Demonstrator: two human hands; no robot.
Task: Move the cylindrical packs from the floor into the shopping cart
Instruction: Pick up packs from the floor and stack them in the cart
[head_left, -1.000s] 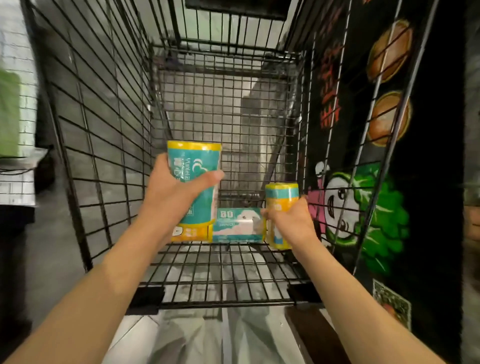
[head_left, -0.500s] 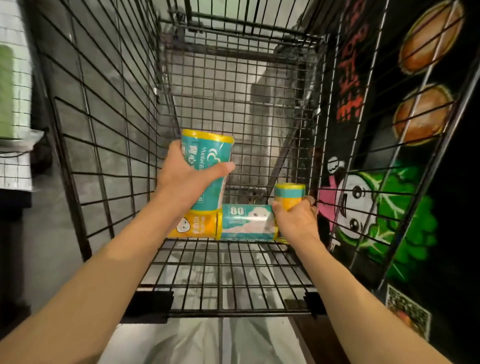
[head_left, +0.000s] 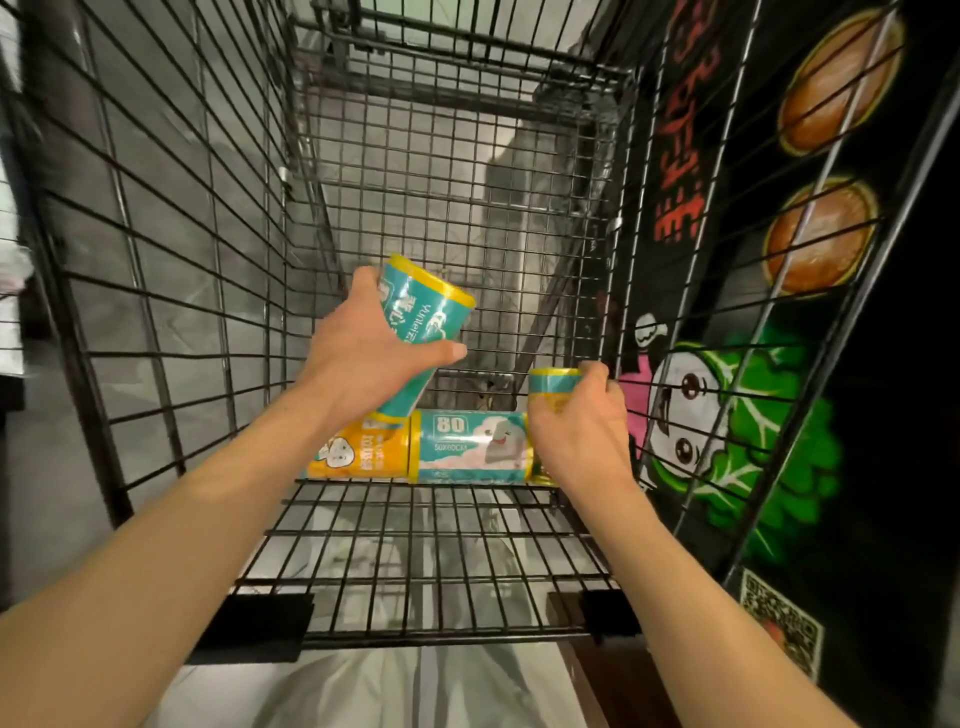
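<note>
Your left grip (head_left: 363, 353) is wrapped round a tilted teal pack (head_left: 423, 322) inside the cart (head_left: 156, 260). Right grip (head_left: 582, 431) clasps an upright pack (head_left: 553, 382), probably resting on the cart floor. Two packs (head_left: 415, 449) lie flat between them.

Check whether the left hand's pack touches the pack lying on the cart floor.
Cannot tell: in the head view the left hand hides where its tilted pack meets the lying pack.

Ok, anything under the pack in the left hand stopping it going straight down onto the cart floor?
Yes. The left hand holds its tilted pack right over the lying pack on the cart floor. The bare wire nearer the camera looks free.
</note>
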